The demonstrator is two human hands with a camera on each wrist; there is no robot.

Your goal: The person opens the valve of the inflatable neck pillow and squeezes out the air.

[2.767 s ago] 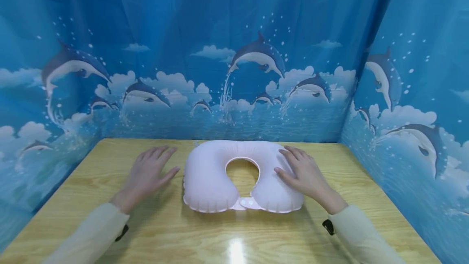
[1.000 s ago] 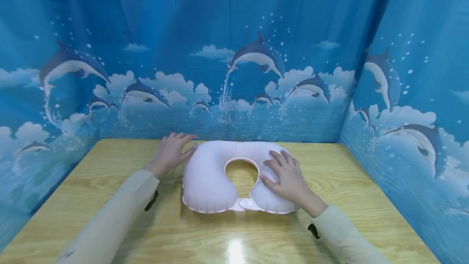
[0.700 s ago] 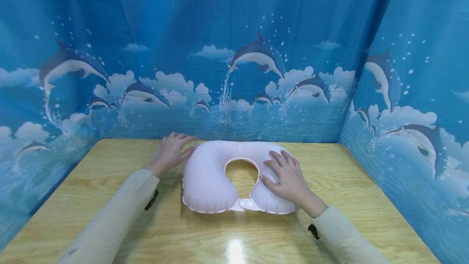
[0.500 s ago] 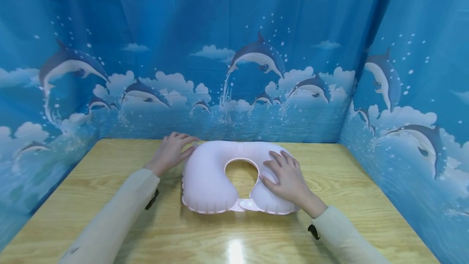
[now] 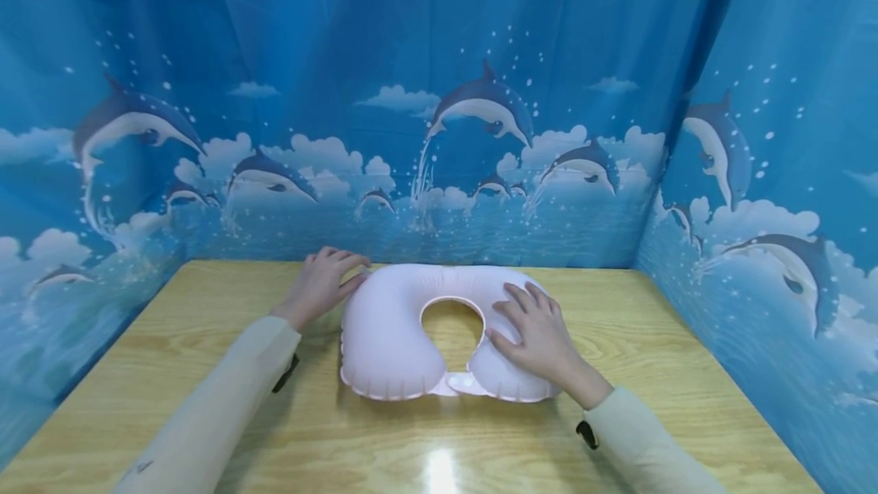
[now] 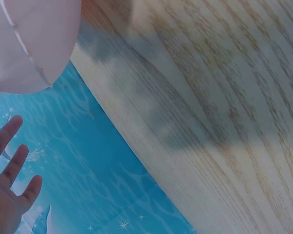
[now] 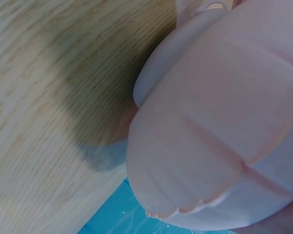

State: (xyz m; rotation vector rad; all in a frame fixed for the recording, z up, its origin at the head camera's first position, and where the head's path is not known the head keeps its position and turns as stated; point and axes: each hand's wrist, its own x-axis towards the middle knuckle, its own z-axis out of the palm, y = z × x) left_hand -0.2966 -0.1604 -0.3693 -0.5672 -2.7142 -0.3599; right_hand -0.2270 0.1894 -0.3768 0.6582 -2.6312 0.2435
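Observation:
A pale pink inflated neck pillow [image 5: 391, 334] lies on the wooden table, its two ends toward me and joined by a snap strap [image 5: 458, 383]. My left hand [image 5: 320, 288] is at its far left corner, thumb and forefinger at the edge. In the left wrist view, several fingers [image 6: 15, 168] are straight and spread beside the pillow [image 6: 31, 44]; the thumb is out of sight there. My right hand [image 5: 538, 335] rests on the pillow's right arm, fingers spread and lightly bent. The puffed pillow [image 7: 210, 117] fills much of the right wrist view.
The wooden table [image 5: 329, 441] reaches back to a blue curtain [image 5: 384, 97] printed with dolphins, which also runs along both sides. Long pale sleeves [image 5: 219, 395] cover my forearms, and dark straps show at the wrists.
Since the earliest frame, my left hand has moved right and away from me to the pillow's corner. My right hand has shifted left on the pillow. Over the last second both have stayed almost still.

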